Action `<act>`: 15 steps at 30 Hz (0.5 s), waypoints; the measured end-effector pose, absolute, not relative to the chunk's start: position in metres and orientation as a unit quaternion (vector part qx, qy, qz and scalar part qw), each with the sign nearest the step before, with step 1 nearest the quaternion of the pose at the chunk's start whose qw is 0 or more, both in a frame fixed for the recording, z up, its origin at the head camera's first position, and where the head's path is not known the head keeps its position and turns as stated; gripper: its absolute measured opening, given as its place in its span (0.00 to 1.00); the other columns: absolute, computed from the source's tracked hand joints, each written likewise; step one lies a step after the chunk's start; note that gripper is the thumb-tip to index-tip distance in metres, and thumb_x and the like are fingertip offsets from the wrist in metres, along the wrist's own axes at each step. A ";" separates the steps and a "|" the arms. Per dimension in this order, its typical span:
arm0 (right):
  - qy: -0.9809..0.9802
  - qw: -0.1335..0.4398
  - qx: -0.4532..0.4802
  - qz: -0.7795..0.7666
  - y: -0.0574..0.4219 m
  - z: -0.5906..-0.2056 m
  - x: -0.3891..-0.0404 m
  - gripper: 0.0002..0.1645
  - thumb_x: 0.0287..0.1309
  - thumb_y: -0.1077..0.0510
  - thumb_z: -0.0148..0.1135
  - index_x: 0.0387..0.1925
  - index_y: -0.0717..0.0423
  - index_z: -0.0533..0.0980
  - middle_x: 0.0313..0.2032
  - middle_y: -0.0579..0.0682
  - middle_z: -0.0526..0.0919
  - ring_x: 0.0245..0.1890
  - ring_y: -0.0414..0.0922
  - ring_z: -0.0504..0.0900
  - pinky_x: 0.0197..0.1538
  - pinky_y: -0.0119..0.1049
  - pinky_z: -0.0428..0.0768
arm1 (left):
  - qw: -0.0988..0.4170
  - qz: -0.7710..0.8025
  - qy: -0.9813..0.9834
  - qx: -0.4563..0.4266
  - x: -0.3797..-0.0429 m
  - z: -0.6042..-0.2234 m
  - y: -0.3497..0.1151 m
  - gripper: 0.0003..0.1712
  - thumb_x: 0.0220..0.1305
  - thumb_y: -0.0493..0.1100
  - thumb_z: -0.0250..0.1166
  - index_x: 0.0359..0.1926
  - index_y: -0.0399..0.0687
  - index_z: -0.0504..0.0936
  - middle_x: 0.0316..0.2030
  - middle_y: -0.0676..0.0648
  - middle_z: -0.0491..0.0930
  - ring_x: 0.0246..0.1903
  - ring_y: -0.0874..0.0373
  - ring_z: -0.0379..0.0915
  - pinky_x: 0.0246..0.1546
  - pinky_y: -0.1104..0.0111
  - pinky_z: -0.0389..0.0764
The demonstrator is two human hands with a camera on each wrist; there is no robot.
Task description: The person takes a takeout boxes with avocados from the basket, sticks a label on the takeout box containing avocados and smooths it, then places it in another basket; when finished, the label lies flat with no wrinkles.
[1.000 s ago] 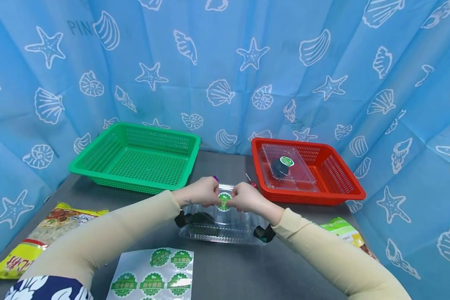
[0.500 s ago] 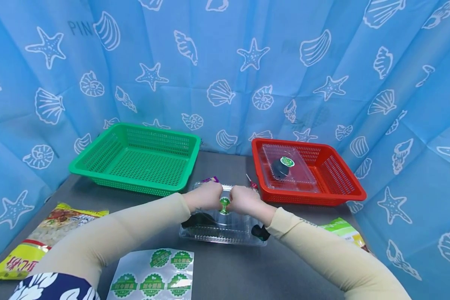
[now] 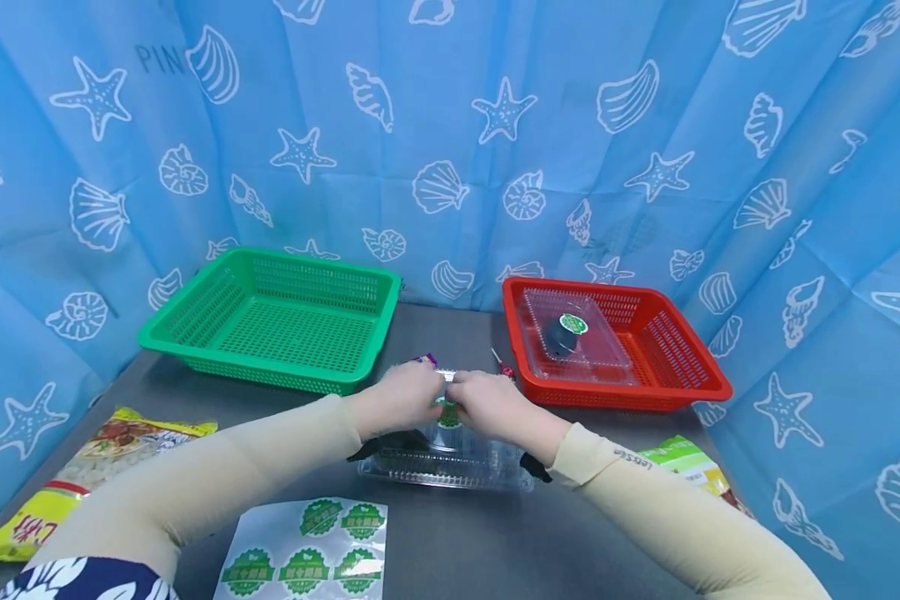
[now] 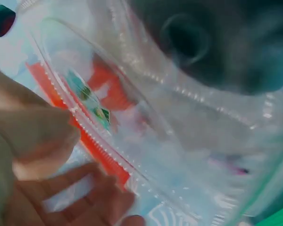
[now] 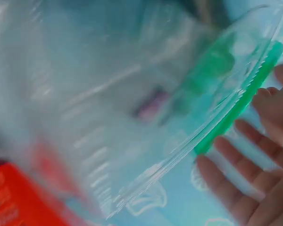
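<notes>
A clear plastic clamshell box (image 3: pixel 450 473) sits on the grey table, its lid shut, with a round green sticker (image 3: pixel 448 415) on top. My left hand (image 3: pixel 403 398) and right hand (image 3: pixel 491 406) meet over the lid, thumb sides toward each other at the sticker, partly covering it. In the right wrist view the fingers (image 5: pixel 226 183) are loosely extended beside the clear lid's edge. Fingers (image 4: pixel 85 197) in the left wrist view are slightly bent, with nothing gripped. Whether the thumbs press the sticker is hidden. What the box holds is unclear.
A green basket (image 3: pixel 378 333) stands back left. The red basket (image 3: pixel 690 367) at back right holds another stickered clear box (image 3: pixel 607 346). A sticker sheet (image 3: pixel 270 533) lies in front, a yellow food bag (image 3: pixel 82 475) left, a green packet (image 3: pixel 690 467) right, and a lollipop (image 3: pixel 506 368) behind.
Both hands held the sticker by its sides, then came down close together on the lid. Now they are slightly apart, fingers pointing more forward, with the sticker lying on the lid.
</notes>
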State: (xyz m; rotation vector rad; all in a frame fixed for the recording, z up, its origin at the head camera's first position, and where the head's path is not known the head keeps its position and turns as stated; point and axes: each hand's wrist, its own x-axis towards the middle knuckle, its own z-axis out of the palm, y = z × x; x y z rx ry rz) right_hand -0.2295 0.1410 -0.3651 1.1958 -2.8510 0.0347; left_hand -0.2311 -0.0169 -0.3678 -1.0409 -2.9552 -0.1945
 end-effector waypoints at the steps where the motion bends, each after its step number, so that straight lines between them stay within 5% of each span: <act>1: -0.906 0.036 0.422 0.010 0.145 -0.367 -0.229 0.07 0.45 0.57 0.61 0.31 0.48 0.78 0.30 0.42 0.77 0.28 0.38 0.73 0.27 0.31 0.75 | 0.004 -0.051 -0.931 -0.362 -0.228 -0.369 -0.020 0.11 0.50 0.49 0.61 0.25 0.46 0.77 0.23 0.52 0.73 0.22 0.61 0.68 0.24 0.69 0.73; 4: -0.867 0.043 0.497 -0.008 0.158 -0.372 -0.227 0.14 0.48 0.55 0.57 0.40 0.47 0.78 0.40 0.43 0.79 0.37 0.39 0.74 0.39 0.34 0.75 | -0.017 -0.024 -0.903 -0.428 -0.216 -0.375 -0.030 0.24 0.54 0.58 0.56 0.44 0.47 0.77 0.44 0.49 0.75 0.41 0.56 0.72 0.41 0.62 0.74; 7: -0.854 0.030 0.519 -0.027 0.168 -0.377 -0.225 0.21 0.52 0.52 0.54 0.50 0.45 0.74 0.49 0.43 0.76 0.47 0.41 0.72 0.47 0.39 0.72 | -0.053 -0.004 -0.901 -0.430 -0.206 -0.384 -0.041 0.38 0.54 0.68 0.48 0.60 0.53 0.64 0.60 0.50 0.62 0.57 0.50 0.60 0.51 0.52 0.66; 15: -0.875 0.022 0.483 -0.004 0.191 -0.391 -0.226 0.22 0.52 0.50 0.53 0.52 0.41 0.72 0.51 0.40 0.73 0.51 0.40 0.69 0.52 0.41 0.68 | -0.045 -0.031 -0.911 -0.409 -0.200 -0.400 -0.060 0.37 0.56 0.68 0.43 0.62 0.54 0.61 0.61 0.52 0.60 0.60 0.48 0.53 0.56 0.51 0.57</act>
